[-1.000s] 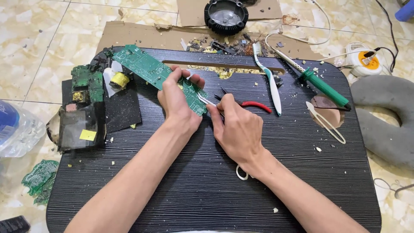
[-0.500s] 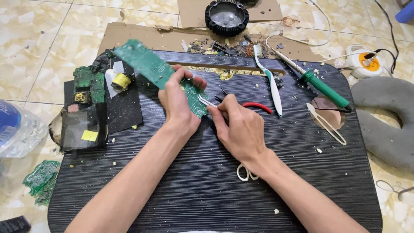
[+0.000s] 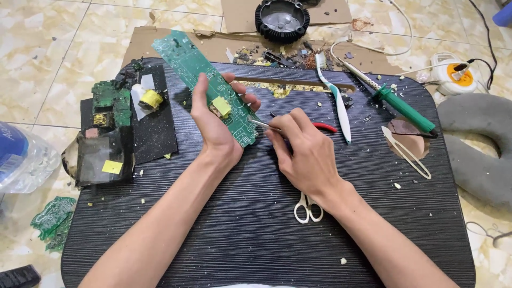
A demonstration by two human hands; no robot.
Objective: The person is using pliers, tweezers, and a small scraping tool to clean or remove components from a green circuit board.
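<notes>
I see my left hand (image 3: 216, 125) gripping the long green circuit board (image 3: 210, 85) above the counter (image 3: 266, 224), right hand (image 3: 306, 152) fingers pinching tweezers (image 3: 261, 124) (tip at the yellow component (image 3: 221, 106)); a slip might gouge the board.

Glossy green circuit board (image 3: 198, 74), ribbed matt black tabletop (image 3: 256, 224)

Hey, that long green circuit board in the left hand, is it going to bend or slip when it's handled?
The circuit board probably stays stiff: it juts well past the left hand without sagging. It looks light, held by one hand at one end. Slipping seems unlikely, since fingers wrap its edge, though the right hand pressing a thin metal tool on it could twist it.
</notes>
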